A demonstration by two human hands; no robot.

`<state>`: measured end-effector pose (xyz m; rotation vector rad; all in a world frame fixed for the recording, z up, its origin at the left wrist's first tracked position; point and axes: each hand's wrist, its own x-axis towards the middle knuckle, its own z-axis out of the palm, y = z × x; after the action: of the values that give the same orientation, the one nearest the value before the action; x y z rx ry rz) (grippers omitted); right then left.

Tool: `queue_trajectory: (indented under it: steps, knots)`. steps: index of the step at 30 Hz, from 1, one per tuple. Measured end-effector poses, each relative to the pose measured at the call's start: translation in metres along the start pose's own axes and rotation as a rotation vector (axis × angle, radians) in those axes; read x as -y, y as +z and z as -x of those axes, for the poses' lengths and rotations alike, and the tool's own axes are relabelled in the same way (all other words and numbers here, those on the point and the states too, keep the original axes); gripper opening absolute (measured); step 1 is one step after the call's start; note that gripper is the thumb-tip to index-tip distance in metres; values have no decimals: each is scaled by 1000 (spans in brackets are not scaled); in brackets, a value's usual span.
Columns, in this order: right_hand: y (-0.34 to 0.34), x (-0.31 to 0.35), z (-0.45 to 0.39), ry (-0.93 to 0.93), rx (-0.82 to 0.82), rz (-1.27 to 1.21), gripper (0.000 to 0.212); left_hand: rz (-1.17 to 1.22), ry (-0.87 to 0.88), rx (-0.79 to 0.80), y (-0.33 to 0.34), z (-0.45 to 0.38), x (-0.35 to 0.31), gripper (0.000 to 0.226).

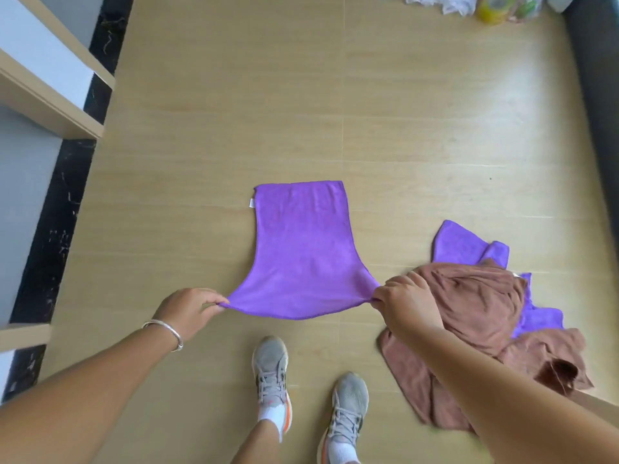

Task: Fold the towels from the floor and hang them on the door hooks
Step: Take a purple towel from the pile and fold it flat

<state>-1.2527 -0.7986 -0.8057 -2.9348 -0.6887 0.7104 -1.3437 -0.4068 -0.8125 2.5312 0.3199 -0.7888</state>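
Observation:
A purple towel [301, 249] lies stretched on the wooden floor, its far edge flat and its near edge lifted. My left hand [187, 311] pinches the near left corner. My right hand [407, 304] pinches the near right corner, so the near edge hangs taut between them. To the right lies a heap with a crumpled brown towel [475, 329] on top of another purple towel [469, 246]. No door hooks are in view.
My two feet in grey shoes [271, 373] stand just behind the towel. White shelving with wooden edges [50, 95] and a black marbled strip run along the left. Plastic bags and a yellow object [489, 10] sit at the far right, beside dark furniture [596, 95].

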Motion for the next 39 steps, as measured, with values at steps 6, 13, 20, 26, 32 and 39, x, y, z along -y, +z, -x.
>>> queue_trajectory:
  steps: [6, 13, 20, 26, 32, 39]
  knots:
    - [59, 2, 29, -77, 159, 22, 19, 40, -69, 128, 65, 33, 34, 12]
    - [106, 10, -30, 15, 144, -32, 11, 124, -53, 24, 100, -26, 60, 9]
    - [141, -4, -138, 126, -5, -118, 10, 241, -35, -180, 110, -141, 82, 14]
    - [157, -39, -238, 65, -156, 18, 14, 208, 49, -326, 111, -254, 88, 12]
    - [180, -74, -338, -9, -242, 192, 12, 132, 159, -520, 112, -356, 93, 28]
    - [233, -95, -441, 83, -348, 143, 17, -47, 31, -552, 137, -469, 116, 14]
